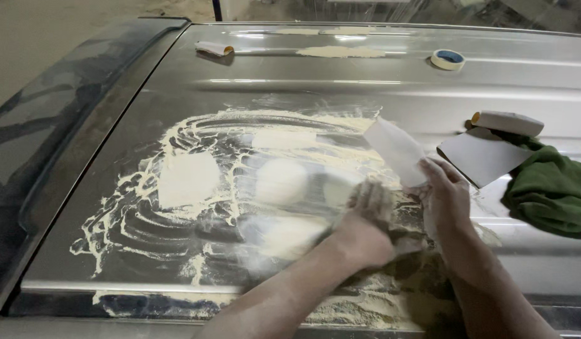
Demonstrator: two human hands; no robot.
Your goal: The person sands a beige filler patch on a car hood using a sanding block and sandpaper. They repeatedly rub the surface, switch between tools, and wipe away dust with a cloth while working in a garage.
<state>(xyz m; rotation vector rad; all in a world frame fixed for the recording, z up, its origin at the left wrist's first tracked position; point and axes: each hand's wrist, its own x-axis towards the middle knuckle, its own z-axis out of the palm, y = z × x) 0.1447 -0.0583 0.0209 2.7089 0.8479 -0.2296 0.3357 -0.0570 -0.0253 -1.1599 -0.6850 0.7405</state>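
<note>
On the metal car roof (391, 88), the right hand (447, 198) pinches the lower end of a pale sheet of sandpaper (397, 150), fingers closed round it so the sheet stands up and leans away toward the far edge. The left hand (366, 220) lies blurred on the panel just beside it, fingers curled down onto the dusty surface; whether it holds anything I cannot tell. The sheet looks light and limp enough to fold (it likely creases if gripped hard), so a hold near one short end, as here, seems sound. Cream sanding dust (177, 182) lies in swirls over the near-left part of the roof, around pale filler patches (190, 179), and probably makes the metal slippery under a palm. Toward the right edge lie a second sheet (482, 157), a rolled sheet (507, 122) touching it, and a green cloth (554, 188) draped over the side, which crowd that flank. A tape roll (447, 59) and a small paper scrap (215, 49) sit near the far edge, well apart from the hands; the middle and left offer open room.
</note>
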